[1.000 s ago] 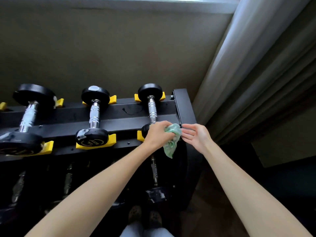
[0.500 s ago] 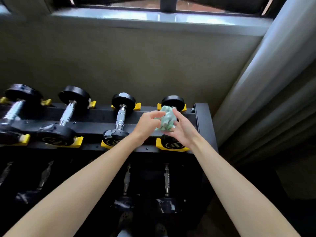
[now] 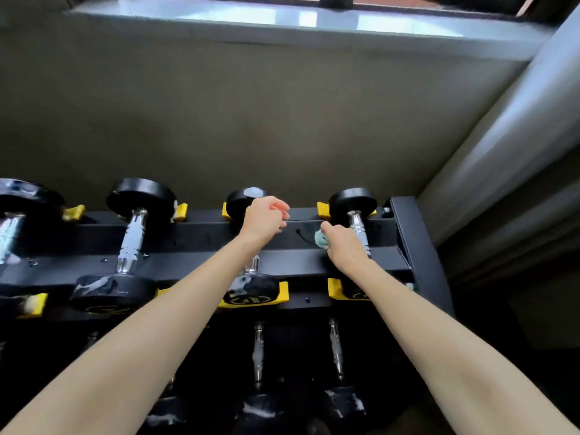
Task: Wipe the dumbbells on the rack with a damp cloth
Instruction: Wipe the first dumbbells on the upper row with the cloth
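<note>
Dumbbells fill the top tier of a black rack (image 3: 411, 246), four in view, each lying front to back across the two rails with its black heads seated in yellow cradles (image 3: 282, 293). The leftmost dumbbell (image 3: 9, 233) is cut off by the frame edge. The second dumbbell (image 3: 131, 243) shows its whole chrome handle and has pale streaks on its near head.

The third dumbbell (image 3: 254, 287) is partly covered by the left grip (image 3: 266, 218), which lies over the far end of its handle with the fingers half curled toward the right. The handle is hidden beneath the hand, so whether the fingers close on it cannot be told.

The right grip (image 3: 345, 249) is closed around a bunched green cloth (image 3: 321, 239). A wad of it shows beside the thumb, over the far rail between the third dumbbell and the rightmost dumbbell (image 3: 353, 204). The back of this hand overlaps the lower part of that dumbbell's chrome handle, and the cloth itself is just left of the handle.

The lower tier holds more dumbbells (image 3: 258, 356), dim in shadow. Behind the rack are a beige wall (image 3: 251, 120) and a window sill (image 3: 282, 23), and a grey curtain (image 3: 502, 146) hangs at the right.
</note>
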Demonstrator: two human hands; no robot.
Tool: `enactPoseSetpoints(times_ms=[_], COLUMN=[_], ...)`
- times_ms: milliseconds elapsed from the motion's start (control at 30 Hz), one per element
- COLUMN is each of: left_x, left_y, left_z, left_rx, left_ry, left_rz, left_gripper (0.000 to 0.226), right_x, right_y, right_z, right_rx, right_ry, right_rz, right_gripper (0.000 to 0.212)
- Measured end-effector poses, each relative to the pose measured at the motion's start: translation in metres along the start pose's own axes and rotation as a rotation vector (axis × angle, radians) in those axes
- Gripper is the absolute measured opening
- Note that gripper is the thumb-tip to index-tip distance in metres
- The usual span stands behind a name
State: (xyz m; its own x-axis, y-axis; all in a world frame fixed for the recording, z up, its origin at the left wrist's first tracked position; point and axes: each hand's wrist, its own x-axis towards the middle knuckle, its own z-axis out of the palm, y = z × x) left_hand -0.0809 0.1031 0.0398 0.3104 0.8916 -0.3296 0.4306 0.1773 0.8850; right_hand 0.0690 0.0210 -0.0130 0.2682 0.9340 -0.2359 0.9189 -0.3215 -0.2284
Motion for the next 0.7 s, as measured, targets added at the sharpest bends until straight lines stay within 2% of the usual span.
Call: enactPoseSetpoints(times_ms=[67,133,233,433,533,633,700], left_x=[0.012,0.019,0.027,0.031,0.030,0.029,0.026], left_y=[-0.005,-0.010,-0.016,-0.007,0.001,0.008,0.011], left_z=[-0.003,-0.003,0.001,0.016,0.024,0.031,0.034], left_rx=[0.019,0.026,0.035,0.049,0.037,0.028,0.025], left_ry=[-0.014,-0.031,-0.058,-0.142,-0.170,-0.196,-0.213], left_rz=[-0.004,-0.009,-0.024,-0.030,-0.029,-0.021,-0.022], left_gripper=[0.035,0.035,0.034,0.036,0.037,0.037,0.038], right_x=[0.007,0.014,0.025,0.024,0.017,0.014,0.009], right_y=[0.000,-0.002,-0.006,-0.004,-0.001,0.011,0.023], right_z=[0.015,0.026,0.030,0.010,-0.016,-0.034,-0.042], right_rx=[-0.200,-0.278,-0.265,-0.175,0.042,-0.080,-0.174], right_ry=[-0.097,-0.161,-0.227,-0.340,-0.204,-0.024,-0.081], right_rz=[0.053,0.148,0.260,0.229,0.170,-0.030,-0.081], right_gripper=[0.043,0.045,0.041,0.037,0.034,0.038,0.040])
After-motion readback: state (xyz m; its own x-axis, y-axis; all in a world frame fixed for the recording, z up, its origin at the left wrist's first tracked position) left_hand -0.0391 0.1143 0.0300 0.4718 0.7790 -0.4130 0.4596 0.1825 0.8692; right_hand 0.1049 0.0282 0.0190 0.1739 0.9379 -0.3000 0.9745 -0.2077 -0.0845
